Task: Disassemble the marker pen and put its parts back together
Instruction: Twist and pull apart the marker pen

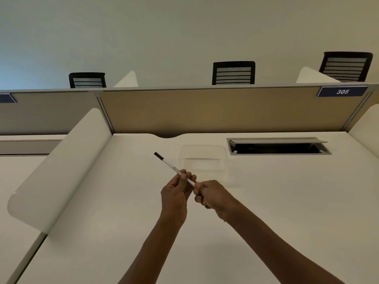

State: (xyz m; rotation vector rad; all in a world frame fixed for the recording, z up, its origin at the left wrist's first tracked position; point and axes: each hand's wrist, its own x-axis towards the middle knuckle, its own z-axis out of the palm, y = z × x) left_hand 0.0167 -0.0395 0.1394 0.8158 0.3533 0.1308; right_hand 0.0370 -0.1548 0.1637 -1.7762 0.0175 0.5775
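Observation:
A slim white marker pen (171,166) with a black end piece at its far tip slants from upper left to lower right above the white desk (102,201). My left hand (176,193) pinches the white barrel near its middle. My right hand (211,194) is closed around the pen's near end, which is hidden inside the fist. The two hands nearly touch. Black print runs along the barrel.
A clear plastic tray (203,158) lies on the desk just beyond the hands. An open cable hatch (276,147) sits at the back right. A white side divider (59,167) stands on the left, a tan partition (205,111) behind.

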